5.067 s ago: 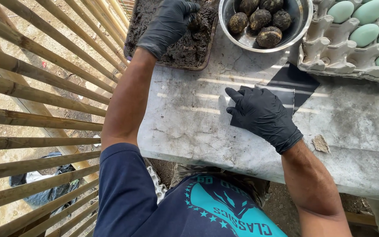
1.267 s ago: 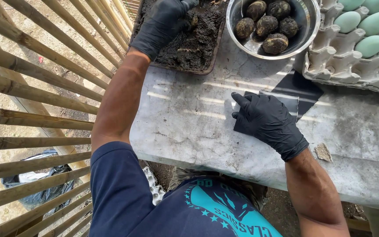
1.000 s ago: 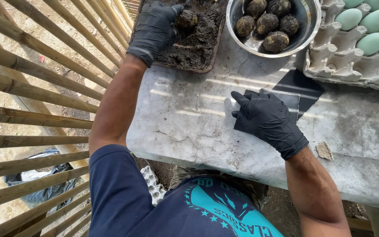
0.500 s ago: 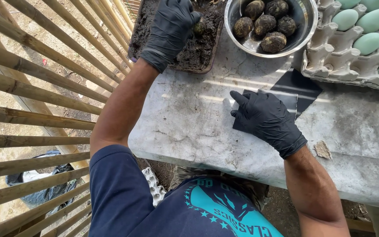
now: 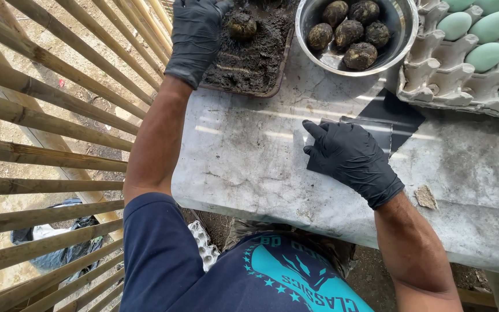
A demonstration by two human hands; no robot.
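My left hand (image 5: 194, 36), in a black glove, lies on the dark mud in a shallow tray (image 5: 244, 91) at the table's far left. Its fingers reach the top edge of the view and rest against a mud-coated egg (image 5: 241, 25) without closing round it. My right hand (image 5: 350, 159), also in a black glove, lies flat with fingers spread on a small clear plastic sheet (image 5: 381, 132) in the middle of the table. A black square sheet (image 5: 398, 108) lies partly under the plastic.
A steel bowl (image 5: 299, 29) with several mud-coated eggs (image 5: 350, 32) stands right of the tray. A grey pulp egg carton (image 5: 451, 88) with pale green eggs (image 5: 484, 55) fills the far right. The table (image 5: 244, 167) is stained stone. Bamboo slats (image 5: 41, 115) run along the left.
My left hand has worked over the mud and slid left, uncovering the coated egg beside its fingers. My right hand has stayed flat on the plastic sheet.
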